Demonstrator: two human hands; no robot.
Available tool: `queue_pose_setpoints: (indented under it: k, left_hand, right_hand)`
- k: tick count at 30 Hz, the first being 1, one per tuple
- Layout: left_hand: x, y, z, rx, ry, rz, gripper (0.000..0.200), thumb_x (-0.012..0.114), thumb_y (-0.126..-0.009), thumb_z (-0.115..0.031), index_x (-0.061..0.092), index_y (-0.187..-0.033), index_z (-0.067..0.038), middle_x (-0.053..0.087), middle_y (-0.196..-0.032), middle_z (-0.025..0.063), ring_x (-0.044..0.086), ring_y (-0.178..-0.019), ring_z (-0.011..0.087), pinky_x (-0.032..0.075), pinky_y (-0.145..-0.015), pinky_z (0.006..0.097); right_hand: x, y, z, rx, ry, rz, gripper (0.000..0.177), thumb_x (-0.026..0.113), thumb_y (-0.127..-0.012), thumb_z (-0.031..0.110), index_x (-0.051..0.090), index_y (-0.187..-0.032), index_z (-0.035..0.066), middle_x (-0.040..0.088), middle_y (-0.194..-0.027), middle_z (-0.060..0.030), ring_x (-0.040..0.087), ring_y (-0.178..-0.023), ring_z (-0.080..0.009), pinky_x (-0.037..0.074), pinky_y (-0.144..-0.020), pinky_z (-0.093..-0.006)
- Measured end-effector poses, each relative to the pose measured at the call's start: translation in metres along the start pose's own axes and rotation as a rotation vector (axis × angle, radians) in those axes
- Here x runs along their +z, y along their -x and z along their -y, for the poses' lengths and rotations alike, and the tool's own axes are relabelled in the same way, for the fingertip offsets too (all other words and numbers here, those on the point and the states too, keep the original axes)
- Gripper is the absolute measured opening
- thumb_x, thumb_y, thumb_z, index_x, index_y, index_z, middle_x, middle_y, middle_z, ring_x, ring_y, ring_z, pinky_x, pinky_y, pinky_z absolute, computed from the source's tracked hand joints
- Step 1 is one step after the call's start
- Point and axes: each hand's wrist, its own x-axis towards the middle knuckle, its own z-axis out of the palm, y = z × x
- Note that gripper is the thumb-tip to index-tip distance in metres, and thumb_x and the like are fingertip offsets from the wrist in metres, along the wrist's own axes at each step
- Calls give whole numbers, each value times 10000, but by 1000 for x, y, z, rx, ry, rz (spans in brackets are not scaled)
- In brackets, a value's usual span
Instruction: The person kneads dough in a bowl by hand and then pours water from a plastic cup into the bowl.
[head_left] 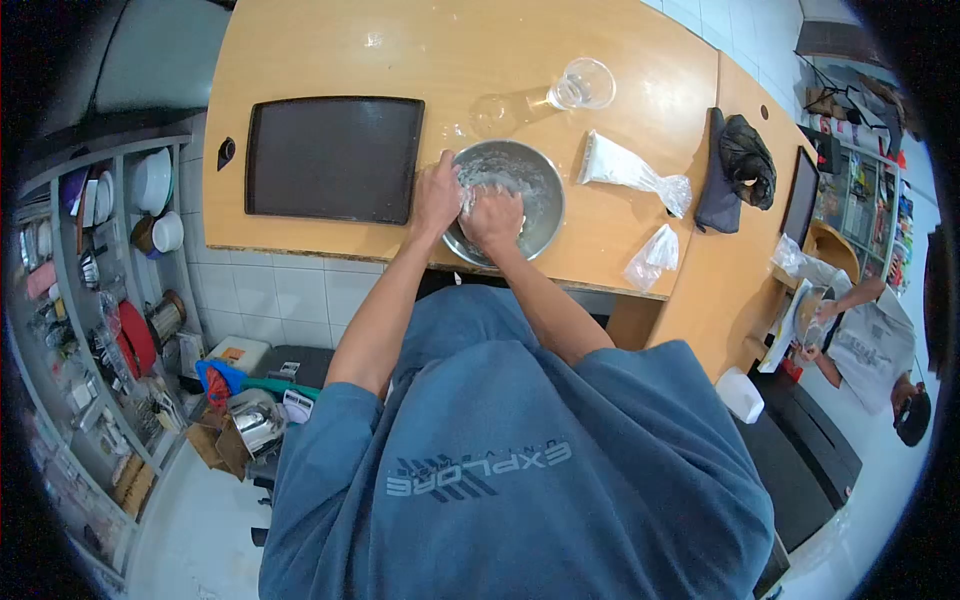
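Observation:
A round metal mixing bowl [548, 205] sits at the table's near edge, its inner wall smeared white. My left hand [437, 197] is closed on the bowl's left rim. Inside the bowl, my right hand [491, 216] presses down with bent fingers into pale, floury dough [468, 200], which the hand mostly hides. White residue coats the fingers. Right of the bowl lies a clear plastic bag of white powder [625, 165], and a smaller knotted plastic bag [655, 255] is nearer me. Beyond the bowl, a clear plastic cup [585, 84] lies on its side.
A dark baking tray [335, 160] lies left of the bowl. Dark cloth [718, 180] and a black plastic bag [748, 162] are at the right. Another person [870, 335] works at the far right. Crowded shelving [100, 300] stands left, with boxes and appliances on the floor nearby.

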Motion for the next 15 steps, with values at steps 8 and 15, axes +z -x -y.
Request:
queue_pose_setpoints:
  k: [8, 15]
  left_hand:
    - [-1, -8, 11, 33, 35, 3, 142, 544, -978, -110, 504, -1075, -14, 639, -793, 313, 619, -824, 537, 481, -696, 591]
    - [-3, -9, 6, 0, 9, -17, 164, 570, -957, -97, 512, -1083, -11, 653, -833, 313, 634, -867, 524, 488, -722, 582]
  right_hand:
    - [-10, -35, 9, -38, 92, 112, 281, 652, -805, 302, 729, -1018, 134, 713, -1060, -76, 625, -1070, -262, 435, -846, -511]
    - [-13, -44, -26, 83, -353, 272, 422, 686, -811, 374, 698, -1110, 77, 661, -1123, -195, 583, -1136, -364, 429, -960, -513]
